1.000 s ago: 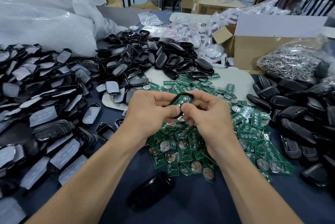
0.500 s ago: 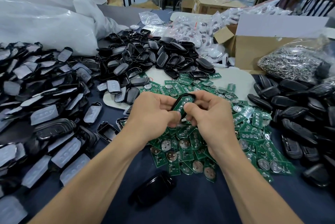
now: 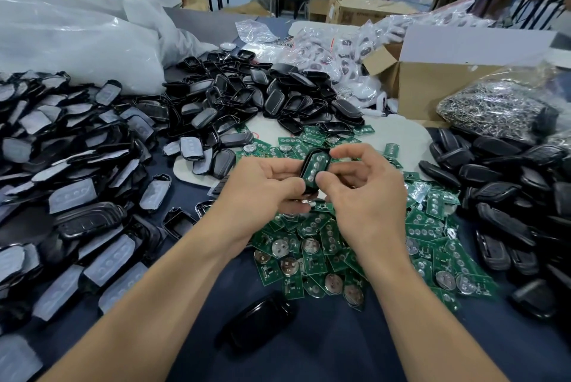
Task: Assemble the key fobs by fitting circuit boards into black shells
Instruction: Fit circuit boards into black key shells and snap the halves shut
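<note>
The left hand (image 3: 265, 191) grips an oval black plastic shell (image 3: 318, 152) from its left side, fingers curled round its edge. A green circuit board with round silver contacts (image 3: 315, 167) sits inside the shell, which is held upright above a heap of loose green circuit boards (image 3: 312, 247) on the dark blue tabletop (image 3: 324, 354). The right hand (image 3: 366, 196) pinches the shell's right edge between thumb and arched forefinger, its other fingers loosely spread. A lone glossy black fob shell (image 3: 259, 324) lies nearer the person.

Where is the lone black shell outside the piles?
Head view, bottom centre: the shell lies alone on the blue cloth, just below-left of the circuit boards.
</note>
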